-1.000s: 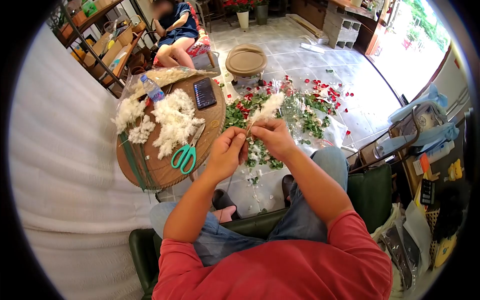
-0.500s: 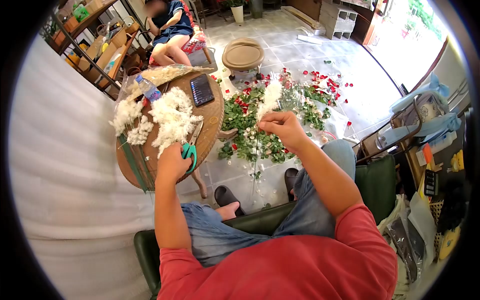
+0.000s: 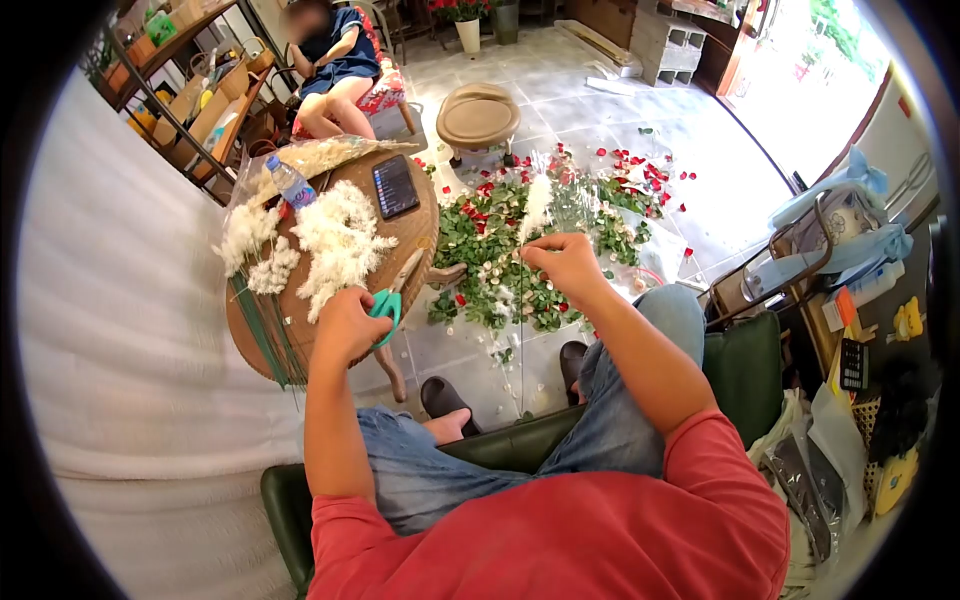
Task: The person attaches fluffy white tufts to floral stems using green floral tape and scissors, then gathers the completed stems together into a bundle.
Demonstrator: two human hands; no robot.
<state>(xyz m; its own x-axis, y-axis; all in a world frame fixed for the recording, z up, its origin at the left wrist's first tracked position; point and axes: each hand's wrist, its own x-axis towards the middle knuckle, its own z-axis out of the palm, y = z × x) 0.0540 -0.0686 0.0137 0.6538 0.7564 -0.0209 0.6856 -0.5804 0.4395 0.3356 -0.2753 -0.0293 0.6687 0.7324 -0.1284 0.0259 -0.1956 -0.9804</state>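
My right hand (image 3: 568,268) pinches the thin stem of a white feathery dried flower (image 3: 537,205). The plume stands upright above my fingers, and the stem hangs down below them. At the near edge of the round wooden table (image 3: 415,235), my left hand (image 3: 350,325) is closed on a pair of scissors (image 3: 388,312) with teal handles. The blades point up and away; some of my left fingers are hidden. Beside that hand lies a bunch of fluffy white dried flowers (image 3: 340,240). Green stems (image 3: 262,330) stick out over the table's left side.
A phone (image 3: 395,186) and a water bottle (image 3: 290,182) are on the table. Green leaves and red petals (image 3: 485,255) litter the floor ahead, below a brown stool (image 3: 478,117). A person (image 3: 340,70) sits at the back left. A chair with blue bows (image 3: 850,230) stands right.
The scissors have shifted slightly right with my left hand, relative to the table. The white plume in my right hand has turned more upright. The whole view has shifted a little.
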